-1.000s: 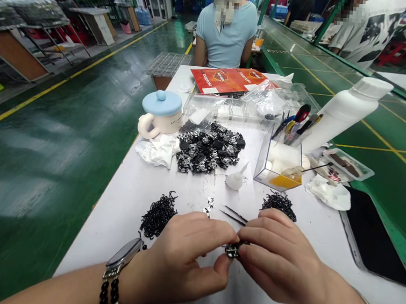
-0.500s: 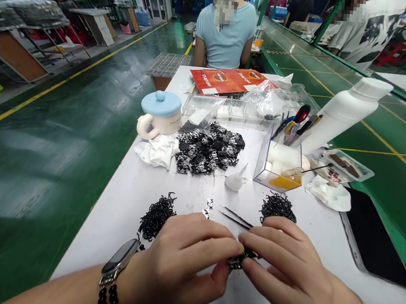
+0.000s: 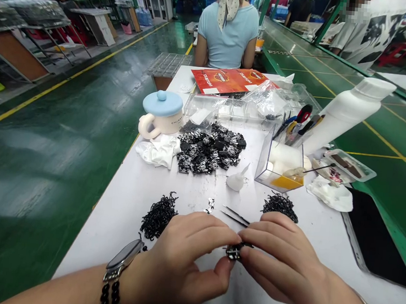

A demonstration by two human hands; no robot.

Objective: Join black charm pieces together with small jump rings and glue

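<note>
Between my fingertips, low over the white table, is a small black-and-silver part (image 3: 233, 252). My left hand (image 3: 189, 258) pinches its left side with thumb and index finger. From the other side my right hand (image 3: 282, 259) grips it, fingers bent over its top and hiding much of it. Tweezers (image 3: 236, 216) lie just beyond the hands, partly covered by my right fingers. A heap of short black curved pieces (image 3: 158, 216) lies by my left hand, and a similar heap (image 3: 280, 206) lies behind my right. A few little silver pieces (image 3: 210, 205) rest between them.
Farther back sits a big pile of black-and-silver parts (image 3: 210, 150), beside a lidded mug (image 3: 162, 113) and crumpled tissue (image 3: 158, 151). A small white nozzle bottle (image 3: 236, 180), clear tool box (image 3: 281, 165), white bottle (image 3: 350, 112) and phone (image 3: 381, 238) stand or lie rightward. A person (image 3: 228, 34) sits ahead.
The small part has turned a little between my fingers and shows more of its silver face. My left thumb has shifted slightly, and both hands stay around the part.
</note>
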